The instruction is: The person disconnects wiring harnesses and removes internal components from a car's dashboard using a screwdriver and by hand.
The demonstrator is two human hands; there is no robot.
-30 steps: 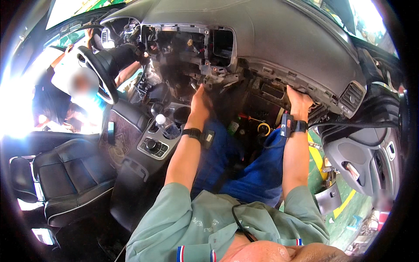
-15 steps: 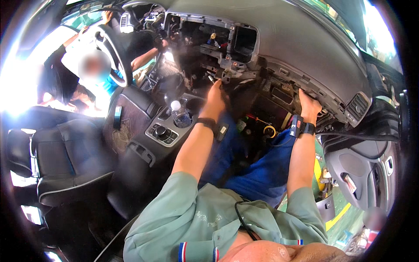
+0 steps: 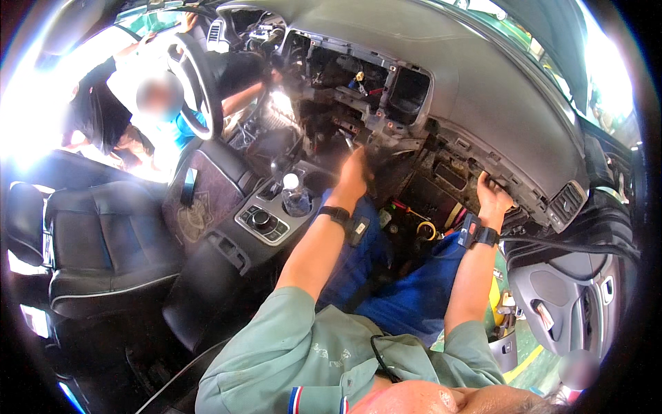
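Note:
My left hand point(image 3: 354, 174) is closed in front of the stripped centre of the dashboard point(image 3: 507, 90). A slim silver piece point(image 3: 350, 144) sticks out past its fingers; its kind is hidden by the hand. My right hand point(image 3: 494, 196) rests with bent fingers on the dashboard's exposed lower edge, right of the opening where trim is off. Between my arms, in the dark footwell, lie a yellow ring-shaped roll point(image 3: 426, 230) and a red-handled tool point(image 3: 402, 205). Both wrists wear black straps with small boxes.
A clear bottle point(image 3: 295, 196) with a white cap stands in the console cup holder, behind a control knob point(image 3: 261, 220). Across the car, beyond the steering wheel point(image 3: 195, 83), another person leans in, an arm under the dash. An open door point(image 3: 562, 297) is at right.
The view has shifted, so the dashboard and console appear lower and farther right. My left hand stays at the dashboard centre; my right fingers look more bent at the lower edge.

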